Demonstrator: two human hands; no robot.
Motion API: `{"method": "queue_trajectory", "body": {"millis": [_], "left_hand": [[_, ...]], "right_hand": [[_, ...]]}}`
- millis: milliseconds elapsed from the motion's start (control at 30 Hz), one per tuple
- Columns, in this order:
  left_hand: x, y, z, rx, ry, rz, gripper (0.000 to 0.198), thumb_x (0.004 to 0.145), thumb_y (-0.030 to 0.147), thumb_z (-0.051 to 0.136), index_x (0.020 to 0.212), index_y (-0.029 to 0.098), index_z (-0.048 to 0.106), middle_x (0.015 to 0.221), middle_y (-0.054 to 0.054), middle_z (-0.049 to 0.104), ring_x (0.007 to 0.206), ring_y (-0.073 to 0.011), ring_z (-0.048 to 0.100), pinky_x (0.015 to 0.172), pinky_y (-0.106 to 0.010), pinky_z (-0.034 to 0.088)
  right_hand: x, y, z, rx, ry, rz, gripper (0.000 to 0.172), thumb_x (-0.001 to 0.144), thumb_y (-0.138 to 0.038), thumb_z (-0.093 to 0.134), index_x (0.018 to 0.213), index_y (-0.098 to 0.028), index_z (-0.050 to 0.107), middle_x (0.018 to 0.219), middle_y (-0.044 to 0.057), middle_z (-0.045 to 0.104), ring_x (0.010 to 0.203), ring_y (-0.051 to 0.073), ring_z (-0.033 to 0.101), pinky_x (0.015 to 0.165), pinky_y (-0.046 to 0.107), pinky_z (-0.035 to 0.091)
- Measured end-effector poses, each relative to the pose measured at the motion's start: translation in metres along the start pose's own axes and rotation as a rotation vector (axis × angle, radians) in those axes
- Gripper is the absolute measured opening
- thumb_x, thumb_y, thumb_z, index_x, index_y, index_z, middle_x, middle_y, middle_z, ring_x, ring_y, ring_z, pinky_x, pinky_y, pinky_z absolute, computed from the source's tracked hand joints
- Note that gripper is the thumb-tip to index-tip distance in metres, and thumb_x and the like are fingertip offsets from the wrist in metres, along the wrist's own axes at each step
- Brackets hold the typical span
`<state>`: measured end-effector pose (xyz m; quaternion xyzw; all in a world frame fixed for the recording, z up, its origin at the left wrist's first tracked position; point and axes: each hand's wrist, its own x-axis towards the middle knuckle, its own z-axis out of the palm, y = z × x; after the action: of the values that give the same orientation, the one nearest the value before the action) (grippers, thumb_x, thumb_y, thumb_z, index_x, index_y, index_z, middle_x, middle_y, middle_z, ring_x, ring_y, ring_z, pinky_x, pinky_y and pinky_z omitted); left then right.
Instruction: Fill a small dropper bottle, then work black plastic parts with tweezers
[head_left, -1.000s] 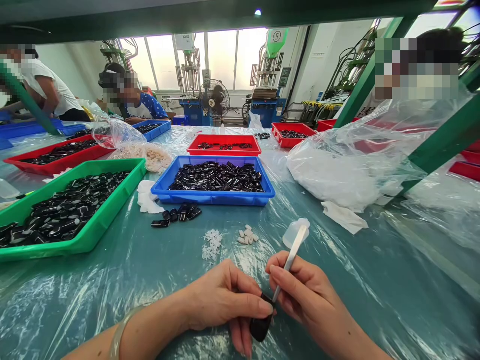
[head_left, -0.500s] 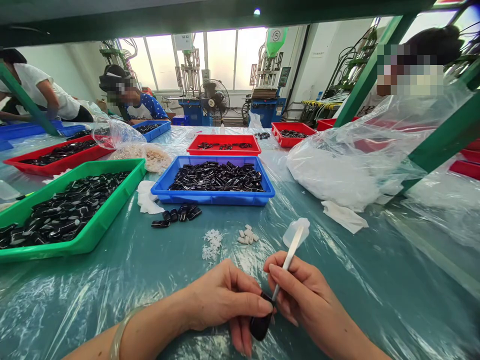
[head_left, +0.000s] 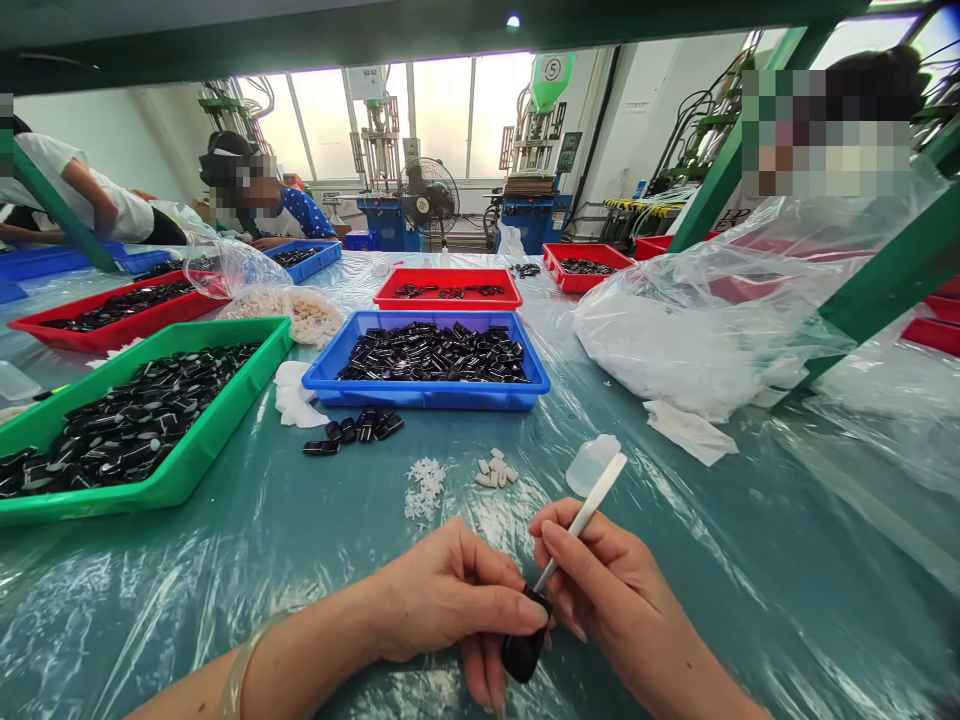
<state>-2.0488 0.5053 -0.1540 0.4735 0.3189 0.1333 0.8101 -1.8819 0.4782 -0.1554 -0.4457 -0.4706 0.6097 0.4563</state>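
Note:
My left hand (head_left: 457, 610) pinches a small glossy black plastic piece (head_left: 523, 650) near the bottom middle, thumb on top and fingers beneath. Between the thumb and fingers of my right hand (head_left: 600, 575) is a thin tool with a flat white handle (head_left: 602, 482) and a narrow metal shaft. Its lower end meets the upper edge of the black piece; the very tip is hidden there. Beyond my hands lie a pile of tiny translucent white bits (head_left: 424, 488), a pile of small cream-coloured plugs (head_left: 496, 470) and a translucent plastic cup (head_left: 591, 466).
A blue tray (head_left: 427, 398) and a green tray (head_left: 196, 470) hold many black pieces, with several loose ones (head_left: 364, 427) in front. Red trays (head_left: 448, 304) stand farther back. A large clear bag (head_left: 667, 340) and a slanted green post (head_left: 874, 290) are at right. Other people sit around the table.
The tool in my right hand has tilted, its white handle swinging to the right and its lower end shifting slightly left on the black piece. My left hand has hardly moved.

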Motion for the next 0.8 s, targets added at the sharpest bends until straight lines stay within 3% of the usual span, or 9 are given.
{"method": "queue_trajectory", "body": {"millis": [333, 533, 800], "left_hand": [[0.0025, -0.0017, -0.0006, -0.011, -0.008, -0.012, 0.037, 0.065, 0.046, 0.069, 0.061, 0.01, 0.058, 0.043, 0.002, 0.052, 0.036, -0.0103, 0.055, 0.033, -0.014, 0.042], [0.002, -0.0037, -0.0009, -0.024, -0.016, 0.009, 0.037, 0.065, 0.044, 0.069, 0.062, 0.009, 0.06, 0.05, 0.0, 0.056, 0.037, -0.0104, 0.056, 0.033, -0.015, 0.043], [0.0025, -0.0044, -0.0011, -0.02, -0.011, -0.007, 0.036, 0.065, 0.045, 0.069, 0.06, 0.01, 0.059, 0.044, 0.001, 0.054, 0.036, -0.0109, 0.055, 0.033, -0.015, 0.042]], "right_hand": [[-0.0012, 0.0039, 0.0014, 0.006, -0.005, 0.023, 0.034, 0.083, -0.051, 0.058, 0.08, -0.018, 0.052, 0.057, -0.006, 0.047, 0.044, 0.006, 0.04, 0.042, 0.018, 0.031], [-0.0003, 0.0047, 0.0021, 0.051, -0.035, 0.026, 0.034, 0.083, -0.051, 0.059, 0.077, -0.018, 0.052, 0.055, -0.007, 0.043, 0.045, 0.005, 0.035, 0.042, 0.017, 0.029], [-0.0018, 0.0035, 0.0038, 0.081, -0.039, 0.038, 0.033, 0.082, -0.049, 0.061, 0.075, -0.018, 0.052, 0.052, -0.008, 0.039, 0.044, 0.005, 0.033, 0.043, 0.016, 0.031]]}}
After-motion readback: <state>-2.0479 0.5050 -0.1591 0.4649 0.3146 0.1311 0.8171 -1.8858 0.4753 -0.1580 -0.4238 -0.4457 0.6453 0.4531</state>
